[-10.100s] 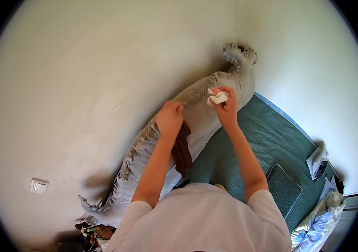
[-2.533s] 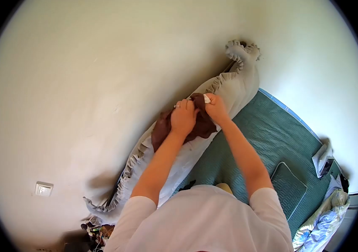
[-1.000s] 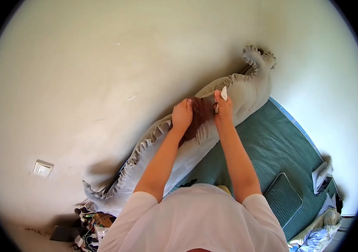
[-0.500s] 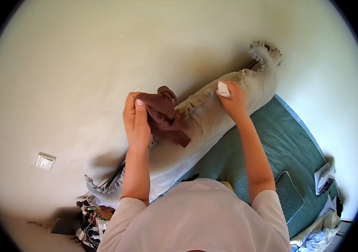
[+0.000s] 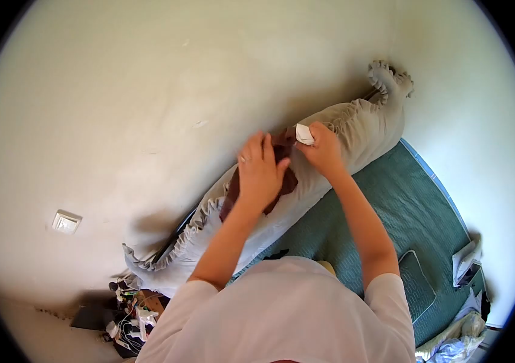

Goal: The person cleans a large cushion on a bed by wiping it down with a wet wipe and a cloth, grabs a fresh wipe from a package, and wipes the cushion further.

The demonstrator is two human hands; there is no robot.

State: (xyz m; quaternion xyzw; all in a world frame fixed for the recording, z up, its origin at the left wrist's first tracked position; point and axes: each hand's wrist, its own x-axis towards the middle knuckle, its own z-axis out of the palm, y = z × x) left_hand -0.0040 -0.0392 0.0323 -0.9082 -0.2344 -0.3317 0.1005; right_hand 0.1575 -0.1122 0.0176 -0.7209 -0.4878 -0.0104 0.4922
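A dark brown cloth [image 5: 285, 181] lies bunched over the grey ruffled cover [image 5: 354, 130] of the bed's headboard. My left hand [image 5: 260, 172] rests on the cloth with its fingers apart, slightly blurred, a ring on one finger. To its right, my right hand [image 5: 323, 147] is closed in a pinch round a folded white piece [image 5: 304, 135], which looks like paper or thin cloth. The white piece touches the upper right edge of the brown cloth. What lies under my left palm is hidden.
A green quilted mat [image 5: 390, 206] covers the bed, with a matching green cushion [image 5: 416, 287] at the right. Crumpled patterned bedding [image 5: 454, 339] lies at the lower right. Cables and small items [image 5: 133, 314] are heaped at the lower left, below a wall switch [image 5: 66, 222].
Since half a second ago, my left hand has moved right and let the cloth down from its grip onto the cover. My right hand has come left and down to the cloth's edge.
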